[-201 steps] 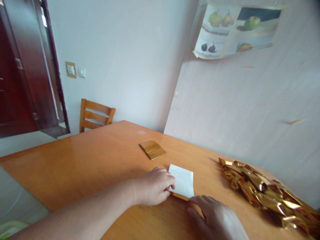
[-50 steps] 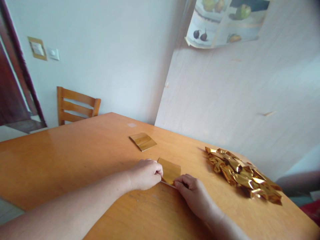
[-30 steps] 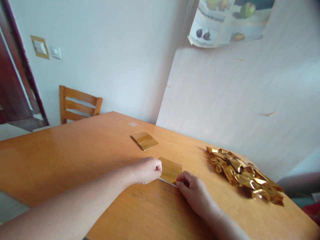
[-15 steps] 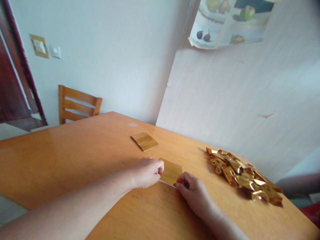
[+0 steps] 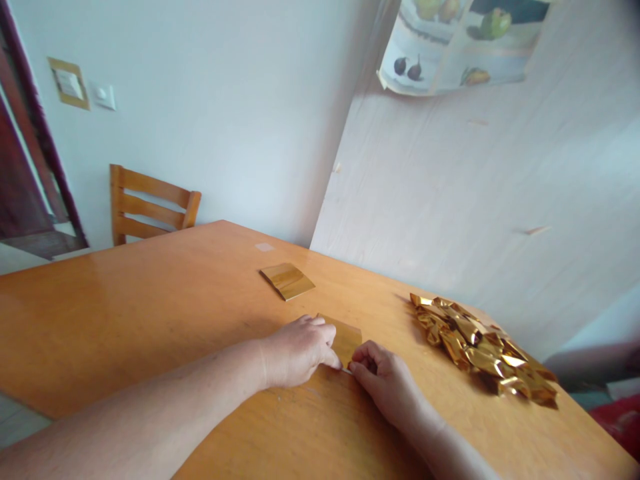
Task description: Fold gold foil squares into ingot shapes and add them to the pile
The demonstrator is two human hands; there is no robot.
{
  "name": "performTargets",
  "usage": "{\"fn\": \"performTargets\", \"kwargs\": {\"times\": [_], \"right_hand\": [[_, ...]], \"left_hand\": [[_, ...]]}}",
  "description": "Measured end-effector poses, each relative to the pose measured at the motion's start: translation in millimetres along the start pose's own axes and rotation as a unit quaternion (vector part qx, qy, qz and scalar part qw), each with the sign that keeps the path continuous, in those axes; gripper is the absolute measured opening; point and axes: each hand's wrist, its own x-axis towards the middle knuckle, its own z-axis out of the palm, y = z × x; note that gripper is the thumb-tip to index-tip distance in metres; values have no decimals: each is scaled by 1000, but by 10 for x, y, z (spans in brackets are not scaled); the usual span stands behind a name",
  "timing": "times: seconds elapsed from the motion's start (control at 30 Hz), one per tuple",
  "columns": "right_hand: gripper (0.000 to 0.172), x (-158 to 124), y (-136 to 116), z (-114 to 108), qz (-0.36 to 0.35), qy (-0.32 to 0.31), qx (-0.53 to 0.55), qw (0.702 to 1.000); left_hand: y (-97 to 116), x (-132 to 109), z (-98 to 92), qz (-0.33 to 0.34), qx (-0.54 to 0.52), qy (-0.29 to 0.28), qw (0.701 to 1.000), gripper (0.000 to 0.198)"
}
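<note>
A sheet of gold foil paper (image 5: 349,335) lies on the table under my hands, with a thin white strip showing along its near edge. My left hand (image 5: 303,350) is closed over its left part, fingers curled and the fingertips pressed on the near edge. At the near right corner my right hand (image 5: 384,380) pinches the same sheet between thumb and fingers. The two hands' fingertips are close together. Beyond them a flat gold foil stack (image 5: 287,281) rests on the table. My left hand hides much of the sheet.
A heap of folded gold foil pieces (image 5: 480,347) lies to the right on the wooden table (image 5: 165,293). A small pale patch (image 5: 265,247) is near the far edge. Behind stand a wooden chair (image 5: 154,203) and a wall with a fruit picture (image 5: 460,47).
My left hand has slid right along the near edge of the sheet toward my right hand, covering more of it. My right hand still pinches the corner. The view has shifted slightly.
</note>
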Motion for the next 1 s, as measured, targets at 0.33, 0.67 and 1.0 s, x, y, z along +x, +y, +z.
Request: {"fn": "performTargets", "kwargs": {"times": [0.33, 0.67, 1.0], "right_hand": [[10, -31, 13, -96, -10, 15, -46, 999], [40, -322, -251, -281, -98, -52, -171, 979], [50, -401, -476, -200, -34, -158, -357, 920]], "left_hand": [[37, 3, 7, -5, 8, -8, 1000, 36], [57, -2, 27, -4, 24, -8, 1000, 32], [57, -16, 14, -8, 25, 0, 1000, 37]]}}
